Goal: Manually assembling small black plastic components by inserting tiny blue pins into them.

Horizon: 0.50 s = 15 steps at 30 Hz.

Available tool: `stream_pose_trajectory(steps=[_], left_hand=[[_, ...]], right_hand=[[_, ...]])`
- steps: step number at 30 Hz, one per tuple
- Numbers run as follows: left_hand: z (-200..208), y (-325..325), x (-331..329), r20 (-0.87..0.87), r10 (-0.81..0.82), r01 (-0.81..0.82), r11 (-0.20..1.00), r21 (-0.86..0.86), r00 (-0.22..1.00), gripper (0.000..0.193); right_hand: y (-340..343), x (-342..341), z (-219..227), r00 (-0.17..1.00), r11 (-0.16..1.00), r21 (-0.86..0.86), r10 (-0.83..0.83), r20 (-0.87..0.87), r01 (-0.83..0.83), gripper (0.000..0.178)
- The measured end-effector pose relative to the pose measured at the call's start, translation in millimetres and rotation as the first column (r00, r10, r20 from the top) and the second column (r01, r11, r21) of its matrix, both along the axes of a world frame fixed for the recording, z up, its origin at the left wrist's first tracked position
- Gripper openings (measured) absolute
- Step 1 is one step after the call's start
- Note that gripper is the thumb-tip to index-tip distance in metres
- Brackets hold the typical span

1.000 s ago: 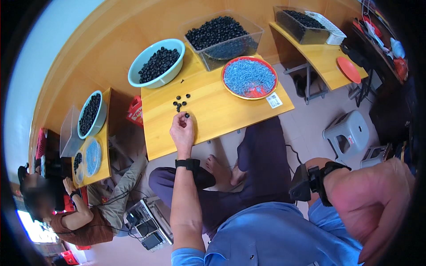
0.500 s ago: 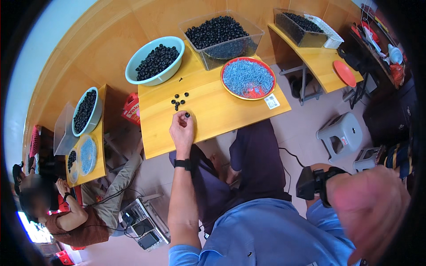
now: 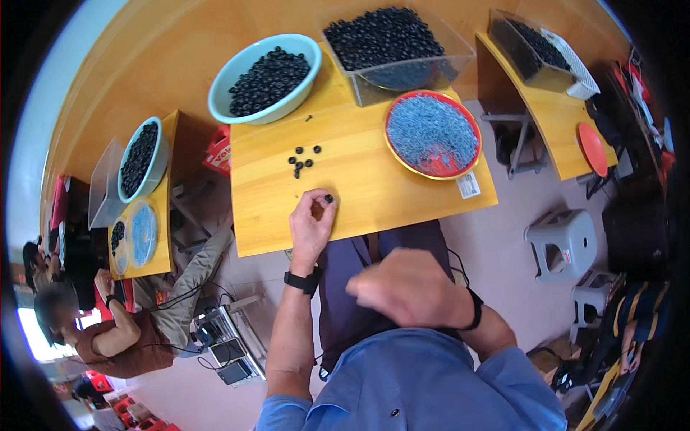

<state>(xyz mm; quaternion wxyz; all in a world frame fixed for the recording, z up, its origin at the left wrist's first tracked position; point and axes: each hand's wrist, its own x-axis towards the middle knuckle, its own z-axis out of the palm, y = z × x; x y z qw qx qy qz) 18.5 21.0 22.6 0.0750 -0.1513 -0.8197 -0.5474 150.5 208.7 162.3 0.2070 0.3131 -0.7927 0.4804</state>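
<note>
My left hand (image 3: 313, 223) rests at the near edge of the yellow wooden table (image 3: 266, 215). Its thumb and index finger pinch a small black round piece (image 3: 328, 199). Over my lap, just short of the table, my right hand (image 3: 410, 289) is blurred by motion, and its fingers cannot be made out. Several similar black pieces (image 3: 299, 164) lie loose beyond my left hand, with one small dark screw-like part (image 3: 309, 118) farther back. A red dish (image 3: 471, 154) on the right holds many small blue-grey metal parts (image 3: 428, 129).
Toward the back stand a teal basin (image 3: 316, 47) and a clear bin (image 3: 460, 63), both holding black pieces. Another person (image 3: 122, 334) sits at a side table (image 3: 164, 237) on the left. Grey stools (image 3: 564, 241) stand right; a second table (image 3: 560, 147) holds another bin.
My right hand has come from high at the lower right to over my lap, toward the table. The left hand keeps its pinch on the black piece. The view has shifted slightly.
</note>
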Motion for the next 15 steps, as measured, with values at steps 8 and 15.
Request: stream_pose_trajectory(steps=[8, 15], left_hand=[[2.4, -7.0, -2.5, 0.070, 0.087, -0.087, 0.996, -0.003, 0.994, 0.020], [-1.6, 3.5, -4.8, 0.112, 0.054, -0.054, 0.999, 0.000, 0.992, 0.022]], right_hand=[[23.9, -3.4, 129.7, 0.884, 0.871, -0.280, 0.292, -0.364, -0.403, 0.023], [31.1, 8.1, 105.1, 0.649, 0.915, -0.384, -0.366, -0.667, 0.121, 0.011]])
